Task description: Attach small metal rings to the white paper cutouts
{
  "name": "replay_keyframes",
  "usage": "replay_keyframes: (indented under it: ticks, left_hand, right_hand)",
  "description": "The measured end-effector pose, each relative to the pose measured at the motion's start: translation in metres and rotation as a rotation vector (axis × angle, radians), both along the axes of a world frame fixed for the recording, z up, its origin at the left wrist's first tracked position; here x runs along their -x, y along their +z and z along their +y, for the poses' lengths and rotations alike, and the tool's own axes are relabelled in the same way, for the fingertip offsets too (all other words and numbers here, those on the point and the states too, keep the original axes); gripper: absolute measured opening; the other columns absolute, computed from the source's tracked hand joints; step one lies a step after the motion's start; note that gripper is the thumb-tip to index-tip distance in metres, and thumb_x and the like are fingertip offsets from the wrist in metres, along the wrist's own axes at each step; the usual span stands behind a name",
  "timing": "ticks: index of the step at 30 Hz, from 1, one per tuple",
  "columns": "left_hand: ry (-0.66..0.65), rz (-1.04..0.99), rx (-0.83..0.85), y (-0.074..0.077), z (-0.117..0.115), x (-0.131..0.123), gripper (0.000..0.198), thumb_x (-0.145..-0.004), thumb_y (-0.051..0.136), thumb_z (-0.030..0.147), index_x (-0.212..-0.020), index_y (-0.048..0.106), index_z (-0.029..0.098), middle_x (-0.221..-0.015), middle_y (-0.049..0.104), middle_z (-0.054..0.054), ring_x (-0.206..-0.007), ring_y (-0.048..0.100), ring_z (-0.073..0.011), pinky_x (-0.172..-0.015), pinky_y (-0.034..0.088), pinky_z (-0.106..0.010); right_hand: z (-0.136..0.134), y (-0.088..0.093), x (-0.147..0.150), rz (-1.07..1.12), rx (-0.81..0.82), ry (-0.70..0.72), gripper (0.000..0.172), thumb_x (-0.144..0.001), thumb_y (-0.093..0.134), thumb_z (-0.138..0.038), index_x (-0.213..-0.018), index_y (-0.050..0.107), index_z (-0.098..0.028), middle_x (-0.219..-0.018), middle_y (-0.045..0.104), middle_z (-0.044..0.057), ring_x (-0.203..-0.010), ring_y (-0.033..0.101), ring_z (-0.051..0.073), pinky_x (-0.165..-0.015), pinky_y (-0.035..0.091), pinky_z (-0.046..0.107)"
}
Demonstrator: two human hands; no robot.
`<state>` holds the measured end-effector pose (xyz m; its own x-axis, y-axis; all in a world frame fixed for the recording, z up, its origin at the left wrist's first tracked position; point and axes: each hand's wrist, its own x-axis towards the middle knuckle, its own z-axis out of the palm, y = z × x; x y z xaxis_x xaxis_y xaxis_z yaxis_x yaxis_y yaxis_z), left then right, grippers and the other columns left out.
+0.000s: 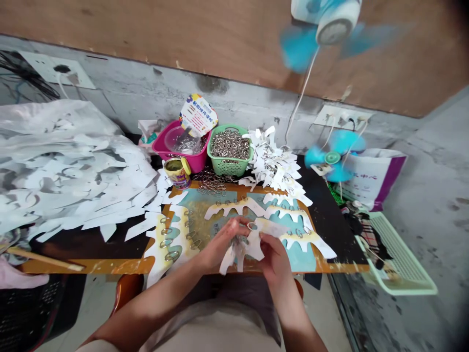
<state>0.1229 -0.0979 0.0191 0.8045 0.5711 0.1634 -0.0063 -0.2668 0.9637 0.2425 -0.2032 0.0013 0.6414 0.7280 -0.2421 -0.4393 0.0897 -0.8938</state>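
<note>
My left hand (222, 240) and my right hand (274, 254) meet over the near edge of a small worktable (91, 266). Together they hold a white cut-out paper piece (252, 244) with pointed tabs hanging down. The left fingers pinch small metal rings (239, 239) against the paper. The right thumb and fingers grip the paper's right part. Around the hands lie more white cut-outs with metal rings fitted along them (172, 234), spread on a teal and yellow board (205, 215).
A green basket (230, 166) full of metal rings stands behind, beside a pink tub (183, 146) and a small tin (177, 171). Heaps of white cut-outs lie left (66, 161) and back right (274, 161). Two blue fans (335, 156) spin at right; a mesh tray (403, 264) sits on the floor.
</note>
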Motion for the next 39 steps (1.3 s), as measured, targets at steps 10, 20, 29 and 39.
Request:
replay_keyframes:
  ticks: [10,20,29,39]
  left_hand:
    - [0.03,0.09,0.026,0.004,0.003,-0.008,0.038,-0.093,0.054,0.045,-0.078,0.074,0.017,-0.069,0.054,-0.002,-0.067,0.049,-0.0145,-0.061,0.038,-0.025]
    - [0.078,0.08,0.05,0.0,-0.004,-0.01,0.045,-0.099,0.043,0.045,-0.066,0.053,0.016,-0.066,0.048,0.001,-0.063,0.044,-0.0115,-0.06,0.036,-0.024]
    - [-0.021,-0.004,0.147,-0.003,-0.013,-0.006,0.022,-0.089,0.061,0.037,-0.088,0.064,0.016,-0.087,0.062,-0.006,-0.082,0.057,-0.0168,-0.073,0.046,-0.027]
    - [0.028,0.002,0.007,0.001,-0.015,0.0,0.007,-0.088,0.057,0.018,-0.085,0.063,0.018,-0.086,0.063,-0.003,-0.083,0.058,-0.0157,-0.074,0.044,-0.026]
  right_hand:
    - [-0.014,-0.02,-0.005,0.281,-0.008,0.146,0.058,-0.084,0.037,-0.072,-0.085,0.066,-0.022,-0.079,0.067,0.01,-0.061,0.061,0.023,-0.051,0.051,0.037]
    - [-0.019,-0.015,0.002,-0.693,0.212,-0.157,0.029,-0.078,0.074,-0.043,-0.077,0.057,-0.02,-0.067,0.052,-0.001,-0.056,0.043,0.012,-0.053,0.042,0.025]
    - [-0.025,-0.002,-0.004,-0.81,0.064,0.015,0.015,-0.092,0.059,-0.029,-0.099,0.069,-0.022,-0.093,0.069,0.007,-0.08,0.065,0.019,-0.068,0.054,0.029]
    - [-0.021,0.008,0.0,-0.793,0.066,0.031,0.01,-0.087,0.066,-0.029,-0.084,0.071,-0.021,-0.087,0.07,0.005,-0.079,0.064,0.019,-0.07,0.051,0.028]
